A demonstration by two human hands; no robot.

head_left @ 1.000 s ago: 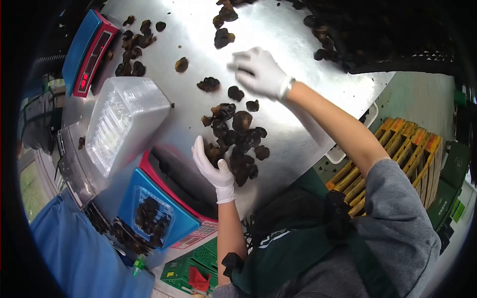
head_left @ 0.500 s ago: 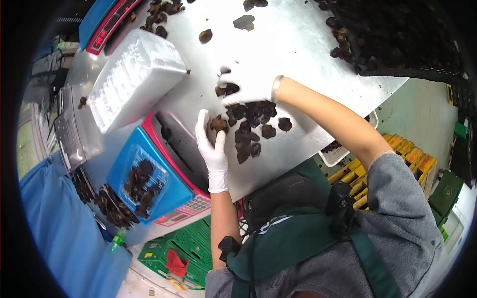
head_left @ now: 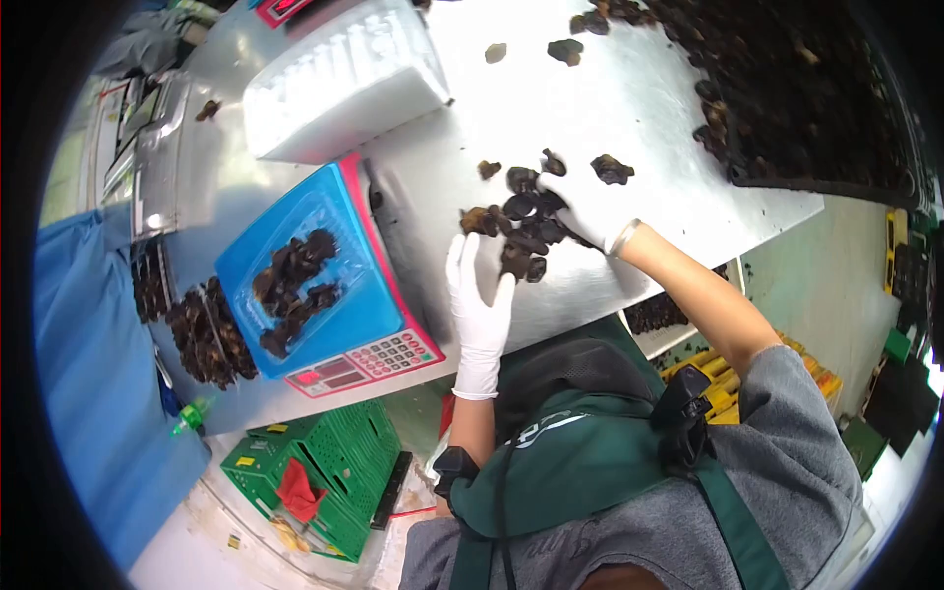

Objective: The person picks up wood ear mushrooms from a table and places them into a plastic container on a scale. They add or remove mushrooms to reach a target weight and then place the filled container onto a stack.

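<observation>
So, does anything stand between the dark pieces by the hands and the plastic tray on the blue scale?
Yes: the left hand, its fingers at the side of the dark pieces towards the tray, then the scale's red edge.

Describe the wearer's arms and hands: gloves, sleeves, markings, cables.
The left hand and right hand wear matching plain white gloves, thin-looking, with cuffs at the wrists; the right cuff looks bunched or rolled. The sleeves are grey, the right one short, ending near the elbow. No markings or cables show on the gloves.
</observation>
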